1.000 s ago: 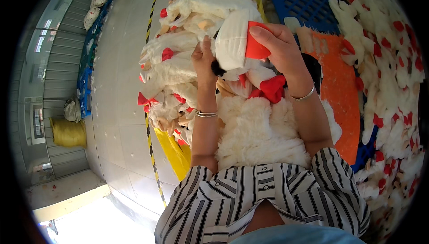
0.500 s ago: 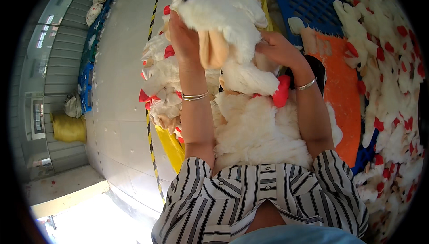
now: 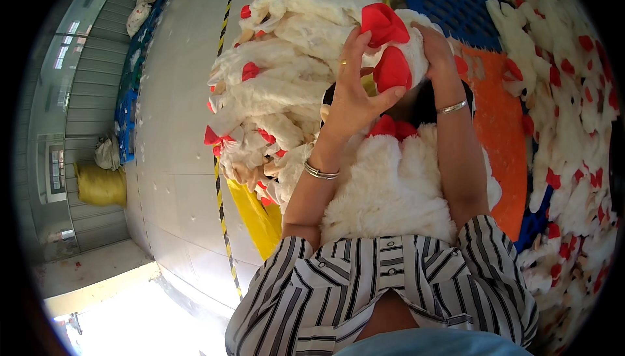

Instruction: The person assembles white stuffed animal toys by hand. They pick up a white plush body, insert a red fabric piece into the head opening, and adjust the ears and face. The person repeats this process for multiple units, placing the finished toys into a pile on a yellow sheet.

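Note:
A limp white plush toy skin with two red feet is up in front of me, above the far end of my lap. My left hand is at the feet, index finger by the upper one and thumb along the lower edge of the other. From the right, my right hand wraps over the white fur, its fingertips partly hidden. More white plush with red tips lies across my lap, between my forearms.
Left of my hands is a heap of white plush skins on yellow sheeting. An orange sheet and a blue plastic pallet lie at the right. Beyond them spreads a larger plush pile. Striped tape runs along the floor.
The plush skin has turned; its black-patched, eared part no longer shows, and its red feet now face me. My left hand moved right to the feet, and my right hand shifted up slightly.

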Demonstrator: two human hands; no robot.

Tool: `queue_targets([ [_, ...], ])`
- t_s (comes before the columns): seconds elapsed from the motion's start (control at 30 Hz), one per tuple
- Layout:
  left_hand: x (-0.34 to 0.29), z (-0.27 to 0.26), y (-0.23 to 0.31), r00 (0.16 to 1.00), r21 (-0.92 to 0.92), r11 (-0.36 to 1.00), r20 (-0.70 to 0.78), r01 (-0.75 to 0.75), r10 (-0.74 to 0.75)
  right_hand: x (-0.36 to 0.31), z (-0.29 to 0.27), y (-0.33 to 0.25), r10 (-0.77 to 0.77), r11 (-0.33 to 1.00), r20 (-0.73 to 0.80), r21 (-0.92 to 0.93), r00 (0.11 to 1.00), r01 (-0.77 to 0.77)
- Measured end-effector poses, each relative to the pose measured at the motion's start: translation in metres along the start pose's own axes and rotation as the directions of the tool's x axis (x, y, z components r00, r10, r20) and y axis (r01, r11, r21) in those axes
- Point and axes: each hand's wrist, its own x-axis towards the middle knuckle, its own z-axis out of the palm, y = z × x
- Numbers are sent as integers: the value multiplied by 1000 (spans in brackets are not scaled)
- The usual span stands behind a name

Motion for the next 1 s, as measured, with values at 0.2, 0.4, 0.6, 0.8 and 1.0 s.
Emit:
queue_targets([
  [0.2, 17, 0, 5, 985, -191, 973, -88, 129, -148, -38, 32, 7, 130, 929, 329, -370, 935, 1],
  [0.4, 11, -11, -23, 962, 68, 963, 64, 260, -264, -13, 14, 15, 69, 941, 312, -335, 948, 41],
  [0.6, -4, -16, -11, 959, -21, 961, 69, 277, -275, -67, 34, -10, 24, 994, 174, 103, 985, -42],
  [0.8, -5, 8, 0, 982, 7, 982, 18, -188, 188, -31, 16, 20, -63, 980, 264, -164, 963, 109],
  [1.0, 0, -2, 1, 975, -269, 961, -222, -59, -3, -13, 10, 16, -134, 549, 503, -680, 854, 486],
])
